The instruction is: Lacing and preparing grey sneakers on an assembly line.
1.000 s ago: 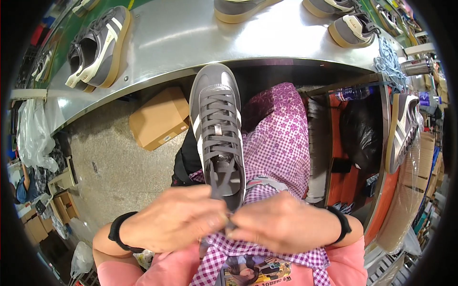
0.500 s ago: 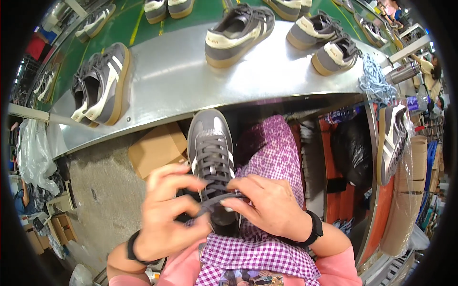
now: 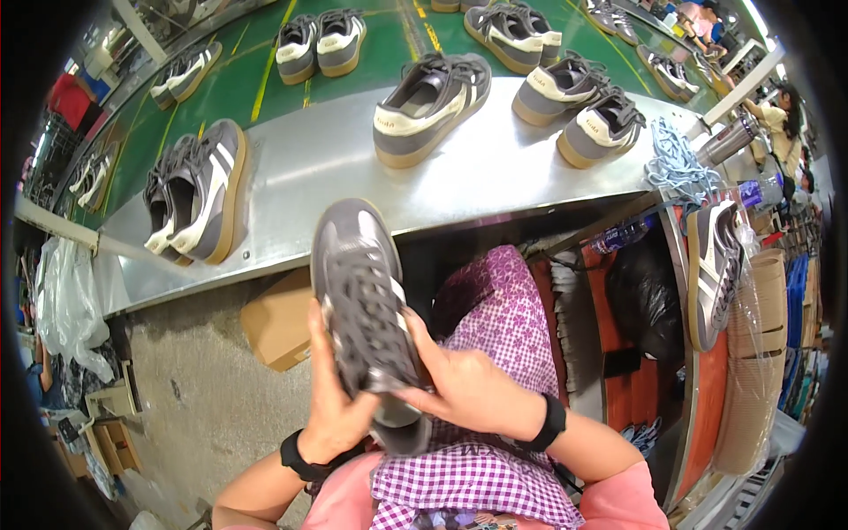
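A dark grey sneaker (image 3: 358, 283) with dark laces and a gum-coloured sole is held over my lap, toe pointing away from me. My left hand (image 3: 331, 397) grips its left side, thumb by the tongue. On the other side my right hand (image 3: 464, 389) clasps it near the collar, thumb across the top of the lacing. The laces look blurred, so how they lie at the top is hard to make out. A purple checked apron (image 3: 495, 340) covers my legs beneath the shoe.
A metal ledge (image 3: 309, 190) runs ahead, bearing a single sneaker (image 3: 430, 110) and pairs at left (image 3: 199, 194) and right (image 3: 601, 128). Beyond lies a green conveyor (image 3: 247, 79) with more shoes. Pale blue laces (image 3: 678, 163) and another sneaker (image 3: 714, 274) are at right; a cardboard box (image 3: 278, 322) sits below.
My hands have left the lace ends and now hold the shoe by its sides. The shoe has tilted and shifted slightly left. The whole view has shifted, showing more of the conveyor.
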### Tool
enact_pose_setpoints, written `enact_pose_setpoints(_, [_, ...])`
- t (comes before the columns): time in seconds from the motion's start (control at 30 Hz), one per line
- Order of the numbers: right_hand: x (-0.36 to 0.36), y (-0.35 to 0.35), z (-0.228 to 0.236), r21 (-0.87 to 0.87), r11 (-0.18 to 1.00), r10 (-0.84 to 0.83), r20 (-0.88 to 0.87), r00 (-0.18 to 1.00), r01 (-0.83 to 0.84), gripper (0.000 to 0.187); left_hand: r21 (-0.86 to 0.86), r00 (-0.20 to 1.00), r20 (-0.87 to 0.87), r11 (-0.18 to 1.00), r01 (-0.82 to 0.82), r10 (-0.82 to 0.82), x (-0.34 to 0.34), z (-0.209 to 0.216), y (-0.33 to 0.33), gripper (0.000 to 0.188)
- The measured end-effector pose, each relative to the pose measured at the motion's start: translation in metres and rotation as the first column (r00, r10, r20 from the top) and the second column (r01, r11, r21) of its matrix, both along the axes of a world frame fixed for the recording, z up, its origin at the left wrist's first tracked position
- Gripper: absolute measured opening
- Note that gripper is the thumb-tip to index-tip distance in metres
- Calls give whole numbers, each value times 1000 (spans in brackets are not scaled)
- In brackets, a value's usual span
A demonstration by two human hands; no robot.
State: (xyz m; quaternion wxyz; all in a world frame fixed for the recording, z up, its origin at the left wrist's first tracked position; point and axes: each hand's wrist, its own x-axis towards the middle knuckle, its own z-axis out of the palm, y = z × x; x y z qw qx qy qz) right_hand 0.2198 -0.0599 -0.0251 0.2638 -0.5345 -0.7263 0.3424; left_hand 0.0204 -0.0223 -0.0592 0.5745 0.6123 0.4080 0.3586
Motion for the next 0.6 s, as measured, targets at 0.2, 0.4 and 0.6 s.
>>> enact_pose_setpoints(0.2, [62,152,-9,177,799,-540,-209,815,575,74,-29,993,38,993,-110,111,-3,34,102,69])
enact_pose_setpoints(0.4, [85,252,-22,101,693,-716,-20,697,714,91,-89,987,16,984,-157,159,17,6,188,70])
enact_pose_setpoints(0.6, [116,220,-12,47,831,-555,130,822,554,57,-94,971,118,976,-196,206,36,-14,193,71])
